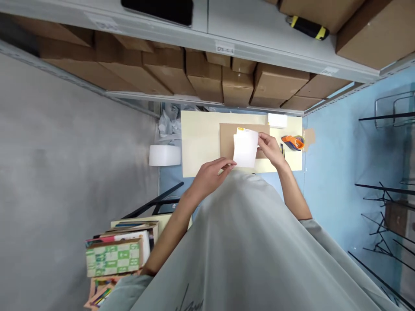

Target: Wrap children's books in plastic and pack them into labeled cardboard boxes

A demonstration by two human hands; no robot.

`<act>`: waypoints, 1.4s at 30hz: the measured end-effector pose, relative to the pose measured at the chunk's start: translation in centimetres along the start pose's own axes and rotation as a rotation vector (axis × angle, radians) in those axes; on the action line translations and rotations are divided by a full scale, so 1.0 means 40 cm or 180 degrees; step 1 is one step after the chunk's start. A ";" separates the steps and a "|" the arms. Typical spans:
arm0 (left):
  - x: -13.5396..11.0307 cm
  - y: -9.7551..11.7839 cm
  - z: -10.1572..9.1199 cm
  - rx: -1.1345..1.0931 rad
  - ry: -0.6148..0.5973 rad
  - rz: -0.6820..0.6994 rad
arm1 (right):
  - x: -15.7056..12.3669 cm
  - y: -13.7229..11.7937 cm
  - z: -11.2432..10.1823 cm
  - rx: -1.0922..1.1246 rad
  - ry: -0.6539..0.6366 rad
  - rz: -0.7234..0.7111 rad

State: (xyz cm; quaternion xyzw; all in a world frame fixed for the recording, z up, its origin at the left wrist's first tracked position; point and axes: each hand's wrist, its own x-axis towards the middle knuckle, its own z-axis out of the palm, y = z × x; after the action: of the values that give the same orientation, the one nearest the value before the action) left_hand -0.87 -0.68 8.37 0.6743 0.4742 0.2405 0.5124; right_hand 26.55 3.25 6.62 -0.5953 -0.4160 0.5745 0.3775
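Two or more white paper sheets (245,149), one with a small yellow mark at its top edge, are held up over the table. My right hand (270,149) pinches their right edge between thumb and fingers. At their lower left corner, my left hand (215,172) has its thumb and fingertips close together on the paper. Behind the sheets lies a flat brown cardboard piece (227,140) on the pale yellow tabletop (199,147).
An orange tape dispenser (293,142) and a small white stack (277,120) sit on the table's right side. A white roll (164,155) stands left of it. Overhead, a shelf (240,49) carries cardboard boxes and a yellow-black cutter (308,28). Books (113,257) are piled at lower left.
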 end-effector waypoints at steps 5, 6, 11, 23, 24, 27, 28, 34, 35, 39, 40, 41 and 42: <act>0.046 0.032 0.056 0.0256 -0.0127 0.0196 | -0.045 0.038 -0.097 0.0444 0.0329 0.0142; 0.052 0.035 0.067 0.0275 -0.0126 0.0198 | -0.054 0.047 -0.110 0.0543 0.0340 0.0200; 0.071 0.038 0.128 0.0438 -0.0178 0.0079 | -0.090 0.115 -0.137 0.0689 0.0233 0.0452; 0.065 0.035 0.197 0.0679 -0.0319 0.0078 | -0.092 0.220 -0.129 0.0289 -0.0372 0.1356; 0.065 0.037 0.198 0.0673 -0.0306 0.0065 | -0.092 0.219 -0.128 0.0318 -0.0437 0.1350; 0.063 0.041 0.203 0.0643 -0.0276 0.0027 | -0.086 0.218 -0.124 0.0464 -0.0434 0.1264; 0.062 0.039 0.205 0.0633 -0.0259 0.0003 | -0.084 0.218 -0.122 0.0456 -0.0367 0.1194; 0.056 -0.001 0.209 0.0444 -0.0259 -0.0759 | -0.090 0.200 -0.111 -0.0714 0.0367 0.0023; 0.055 -0.009 0.207 0.0357 -0.0322 -0.0945 | -0.095 0.194 -0.110 -0.0975 0.0433 -0.0223; 0.059 -0.025 0.188 0.0023 0.0161 -0.1067 | -0.117 0.175 -0.107 -0.1699 0.0352 -0.0910; 0.063 -0.023 0.181 -0.0008 0.0479 -0.0981 | -0.122 0.172 -0.107 -0.1804 0.0260 -0.0997; 0.068 -0.019 0.174 0.0004 0.0788 -0.0880 | -0.127 0.168 -0.107 -0.1882 0.0158 -0.1065; 0.073 -0.014 0.166 0.0065 0.1034 -0.0764 | -0.131 0.165 -0.107 -0.1937 0.0056 -0.1116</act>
State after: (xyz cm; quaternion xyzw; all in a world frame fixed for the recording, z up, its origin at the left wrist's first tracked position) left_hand 5.55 -1.15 4.99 0.5705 0.6300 0.2784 0.4473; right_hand 31.24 -3.91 2.68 -0.6050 -0.6608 0.3455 0.2793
